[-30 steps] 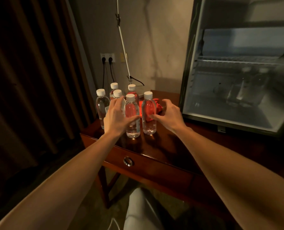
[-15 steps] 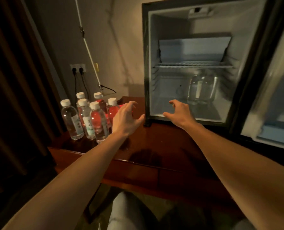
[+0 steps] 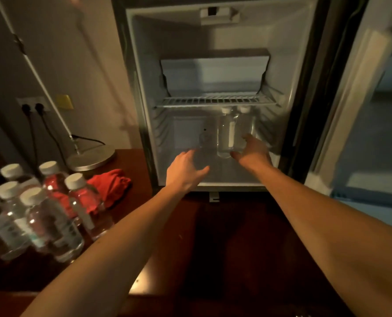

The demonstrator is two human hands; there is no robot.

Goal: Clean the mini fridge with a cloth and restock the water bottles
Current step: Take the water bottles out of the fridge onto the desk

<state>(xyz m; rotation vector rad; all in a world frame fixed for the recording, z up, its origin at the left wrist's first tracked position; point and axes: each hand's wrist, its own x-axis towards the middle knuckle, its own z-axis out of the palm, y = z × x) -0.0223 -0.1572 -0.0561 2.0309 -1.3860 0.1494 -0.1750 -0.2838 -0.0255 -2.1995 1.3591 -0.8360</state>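
Nearby, cloth; lamp base perhaps.

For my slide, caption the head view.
Both hands reach into the open mini fridge toward two bottles.

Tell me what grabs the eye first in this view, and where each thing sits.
The open mini fridge fills the upper middle, lit pale inside, with two water bottles standing under its wire shelf. Both bare hands reach into the lower compartment: the left hand spread open, the right hand right at the bottles. At lower left a cluster of capped bottles stands on the dark wooden table, a red cloth behind them.
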